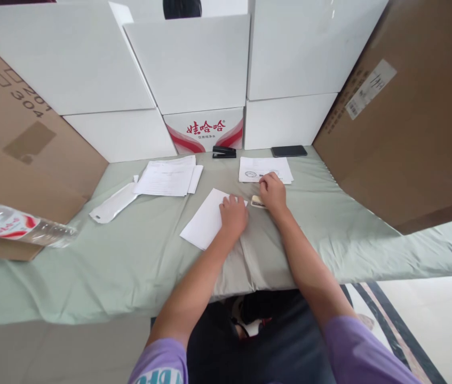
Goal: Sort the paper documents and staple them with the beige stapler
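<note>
White, blank-looking paper (pixel 201 224) is laid aslant on the pale green tablecloth (pixel 153 245) beneath the left hand (pixel 234 216), stamped sheets (pixel 266 164) are overlapped by the right hand (pixel 274 193), and whether either grips cannot be told.

White boxes (pixel 188 64) stacked 2 high along back; btm ctr box (pixel 205 141) has red lettering & red swooshes. Brown carton (pixel 17 136) at L, printed 201 & 304, w/ darker patch. 2nd brown carton (pixel 413 138) at R, w/ white label (pixel 371 89). Clear plastic bottle (pixel 17 224), red/white label, in front of L carton, cut off by view edge. Black phone (pixel 288 151) lies flat nr back R, by the boxes. Wrinkled pale-green cloth (pixel 101 277) under it. Pale floor (pixel 442 304) btm R, w/ dark & pinkish stripes.
</note>
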Motion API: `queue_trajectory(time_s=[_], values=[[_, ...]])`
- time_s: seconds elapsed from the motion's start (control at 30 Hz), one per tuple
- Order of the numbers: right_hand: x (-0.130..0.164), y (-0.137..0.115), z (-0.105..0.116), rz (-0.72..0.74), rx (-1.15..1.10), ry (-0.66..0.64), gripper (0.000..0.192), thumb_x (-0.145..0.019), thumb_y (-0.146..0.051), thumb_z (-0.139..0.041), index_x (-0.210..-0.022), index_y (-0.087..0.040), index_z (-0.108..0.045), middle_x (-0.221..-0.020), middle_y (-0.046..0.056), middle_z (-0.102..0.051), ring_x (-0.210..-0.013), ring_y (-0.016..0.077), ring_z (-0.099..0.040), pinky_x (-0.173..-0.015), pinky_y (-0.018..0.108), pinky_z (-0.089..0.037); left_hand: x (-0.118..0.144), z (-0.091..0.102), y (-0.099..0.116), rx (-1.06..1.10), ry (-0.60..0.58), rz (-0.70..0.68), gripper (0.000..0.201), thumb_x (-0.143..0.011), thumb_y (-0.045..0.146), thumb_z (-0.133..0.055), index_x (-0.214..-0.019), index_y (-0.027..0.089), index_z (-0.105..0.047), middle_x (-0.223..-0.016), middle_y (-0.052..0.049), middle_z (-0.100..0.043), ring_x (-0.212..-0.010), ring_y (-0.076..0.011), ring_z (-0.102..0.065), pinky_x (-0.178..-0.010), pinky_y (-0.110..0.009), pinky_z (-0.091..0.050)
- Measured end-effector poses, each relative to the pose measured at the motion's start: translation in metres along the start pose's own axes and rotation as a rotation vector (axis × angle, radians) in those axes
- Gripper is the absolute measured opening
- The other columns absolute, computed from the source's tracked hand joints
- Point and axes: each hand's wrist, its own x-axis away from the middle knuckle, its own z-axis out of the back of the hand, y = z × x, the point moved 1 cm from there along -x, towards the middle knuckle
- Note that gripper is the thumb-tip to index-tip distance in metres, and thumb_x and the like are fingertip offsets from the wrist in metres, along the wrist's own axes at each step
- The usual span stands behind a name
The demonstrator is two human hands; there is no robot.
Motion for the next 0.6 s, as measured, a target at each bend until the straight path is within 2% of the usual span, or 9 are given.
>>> queue_trajectory(time_s=[0.07,0.13,0.23,0.3,0.37,0.4,0.5,0.53,0.6], values=[[0.002,-0.001,0.0,0.017,-0.033,0.037,0.025,-0.088,-0.015,-0.04,-0.086,-0.02,-0.064,-0.102,0.01,-0.065,-0.093,0.0216,-0.06,-0.081,0.03,-0.043,-0.001,-0.001,0.002,-0.014,-0.02,0.043,0.038,-0.098,0.033,-0.046,-0.127,0.009,-0.057,-0.13,-0.025,-0.059,-0.126,-0.0379,-0.053,-0.096,-0.045,-0.046],[0.003,-0.001,0.0,0.025,-0.055,0.051,0.024,-0.088,-0.015,-0.039,-0.085,-0.021,-0.062,-0.1,0.01,-0.064,-0.092,0.0215,-0.06,-0.083,0.031,-0.044,-0.002,0.0,0.002,0.007,-0.078,0.008,0.034,-0.099,0.025,-0.042,-0.123,0.007,-0.058,-0.12,-0.026,-0.063,-0.118,-0.0361,-0.059,-0.091,-0.042,-0.048],[0.005,-0.005,0.001,0.056,-0.087,0.064,0.023,-0.087,-0.014,-0.039,-0.085,-0.021,-0.061,-0.099,0.01,-0.064,-0.09,0.0218,-0.059,-0.084,0.032,-0.045,-0.004,0.009,-0.005,0.092,-0.111,-0.099,0.033,-0.095,0.014,-0.041,-0.124,0.012,-0.056,-0.105,-0.02,-0.069,-0.1,-0.0312,-0.068,-0.084,-0.038,-0.049],[0.007,-0.01,0.003,0.09,-0.122,0.076,0.022,-0.087,-0.015,-0.039,-0.088,-0.021,-0.061,-0.097,0.01,-0.064,-0.089,0.0223,-0.059,-0.086,0.034,-0.045,-0.005,0.021,-0.018,0.2,-0.053,-0.093,0.037,-0.094,0.015,-0.043,-0.13,0.016,-0.054,-0.099,-0.015,-0.071,-0.093,-0.0286,-0.069,-0.083,-0.037,-0.049],[0.011,-0.018,0.004,0.125,-0.185,0.084,0.021,-0.089,-0.019,-0.04,-0.093,-0.02,-0.061,-0.095,0.01,-0.064,-0.09,0.0229,-0.059,-0.087,0.036,-0.046,-0.005,0.036,-0.037,0.394,0.117,-0.02,0.035,-0.094,0.018,-0.047,-0.128,0.02,-0.055,-0.097,-0.011,-0.071,-0.092,-0.025,-0.069,-0.084,-0.033,-0.049],[0.013,-0.023,0.005,0.144,-0.229,0.075,0.022,-0.091,-0.023,-0.04,-0.097,-0.02,-0.061,-0.096,0.011,-0.065,-0.091,0.0233,-0.059,-0.088,0.037,-0.046,-0.004,0.044,-0.049,0.542,0.258,0.03,0.031,-0.093,0.02,-0.05,-0.123,0.022,-0.057,-0.097,-0.009,-0.071,-0.091,-0.0221,-0.068,-0.083,-0.03,-0.049],[0.021,-0.038,0.004,0.191,-0.401,-0.011,0.035,-0.093,-0.037,-0.047,-0.122,-0.02,-0.057,-0.117,0.014,-0.065,-0.107,0.0249,-0.061,-0.093,0.039,-0.049,-0.005,0.063,-0.089,1.081,0.808,0.2,0.022,-0.088,0.023,-0.057,-0.11,0.023,-0.059,-0.091,-0.003,-0.065,-0.081,-0.0144,-0.064,-0.069,-0.022,-0.047],[0.023,-0.042,0.003,0.201,-0.457,-0.05,0.045,-0.092,-0.042,-0.051,-0.132,-0.021,-0.053,-0.129,0.015,-0.062,-0.116,0.0256,-0.059,-0.096,0.04,-0.049,-0.007,0.067,-0.102,1.234,0.942,0.258,0.023,-0.086,0.023,-0.058,-0.109,0.024,-0.058,-0.085,-0.001,-0.061,-0.075,-0.0122,-0.061,-0.063,-0.019,-0.045],[0.025,-0.047,0.002,0.206,-0.532,-0.107,0.065,-0.09,-0.048,-0.057,-0.147,-0.023,-0.04,-0.147,0.016,-0.052,-0.132,0.0271,-0.051,-0.103,0.043,-0.047,-0.013,0.068,-0.12,1.464,1.071,0.361,0.027,-0.085,0.023,-0.058,-0.112,0.025,-0.057,-0.081,0.001,-0.058,-0.07,-0.0101,-0.059,-0.059,-0.017,-0.043]])
